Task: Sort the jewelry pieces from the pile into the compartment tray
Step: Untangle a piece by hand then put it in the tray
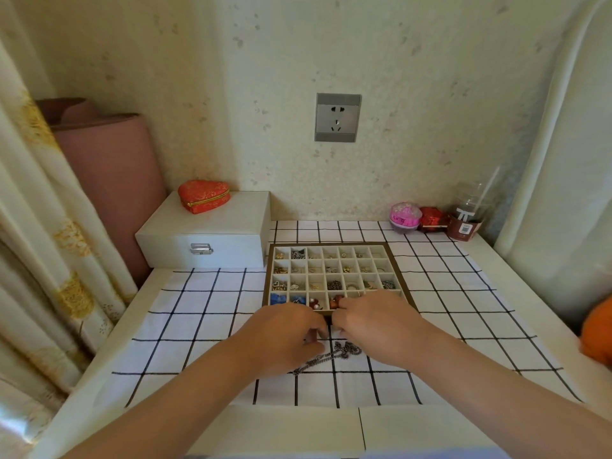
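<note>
The compartment tray [394, 260] has a brown rim and cream cells, and it lies on the checked cloth in front of the wall. Many cells hold small jewelry; the front row has blue and red pieces. A loose pile of dark metal chains [344, 351] lies on the cloth just in front of the tray. My left hand [291, 332] and my right hand [374, 323] meet fingertip to fingertip over the tray's front edge, above the pile. Their fingers are curled and pinched together. What lies between the fingertips is hidden.
A cream box with a metal clasp [205, 233] stands left of the tray, with a red heart-shaped case [203, 195] on top. At the back right are a pink round box [404, 217], a red box [432, 218] and a plastic cup [467, 213]. Something orange [597, 332] sits at the right edge.
</note>
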